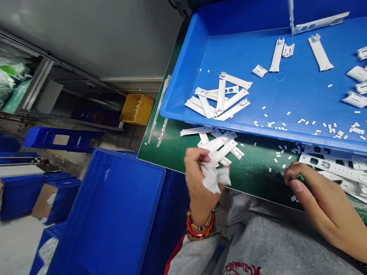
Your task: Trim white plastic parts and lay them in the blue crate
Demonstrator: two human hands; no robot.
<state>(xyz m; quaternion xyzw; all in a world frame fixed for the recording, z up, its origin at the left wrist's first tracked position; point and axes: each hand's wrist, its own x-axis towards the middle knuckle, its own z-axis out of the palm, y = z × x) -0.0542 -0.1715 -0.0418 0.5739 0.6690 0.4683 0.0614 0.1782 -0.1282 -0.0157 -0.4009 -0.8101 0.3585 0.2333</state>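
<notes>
My left hand is closed around white plastic pieces, blurred by motion, at the table's front edge. Just beyond it, long white plastic parts lie in a loose pile on the green tabletop. My right hand is closed on a small dark tool with a green bit; its fingers hide most of the tool, so its kind does not show. Close to that hand, more long white parts with slots are heaped at the right.
A big blue tray holds white strips, short white pieces and small white scraps. Crumbs and scraps litter the green table. A yellow bin and a large blue crate stand lower at the left.
</notes>
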